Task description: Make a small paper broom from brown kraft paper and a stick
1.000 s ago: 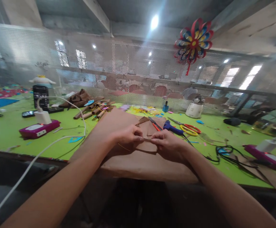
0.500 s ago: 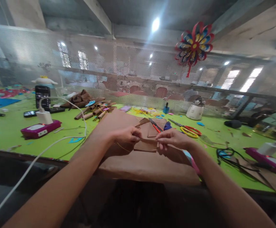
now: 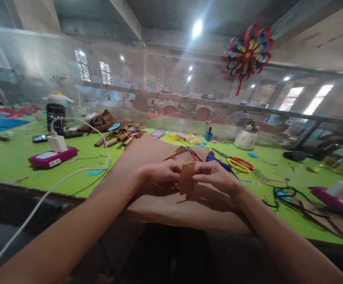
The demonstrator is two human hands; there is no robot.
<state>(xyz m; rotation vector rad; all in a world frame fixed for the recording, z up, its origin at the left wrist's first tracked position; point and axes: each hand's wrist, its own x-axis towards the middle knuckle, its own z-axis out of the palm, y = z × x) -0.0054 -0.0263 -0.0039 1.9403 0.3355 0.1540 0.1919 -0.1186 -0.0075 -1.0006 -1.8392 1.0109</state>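
scissors (image 3: 239,164) just beyond both hands (image 3: 189,177)

Two hands, left (image 3: 159,173) and right (image 3: 215,177), on one small brown paper piece (image 3: 187,178). Scissors: two pairs, yellow-handled (image 3: 236,163) and blue-handled (image 3: 215,159). Magenta power strips: two (image 3: 52,157) (image 3: 334,196). One paper pinwheel (image 3: 248,53). Brown paper rolls (image 3: 121,136): several, uncountable.

Craft workshop: scissors (image 3: 238,163), paper scraps (image 3: 183,138), green table (image 3: 17,157).
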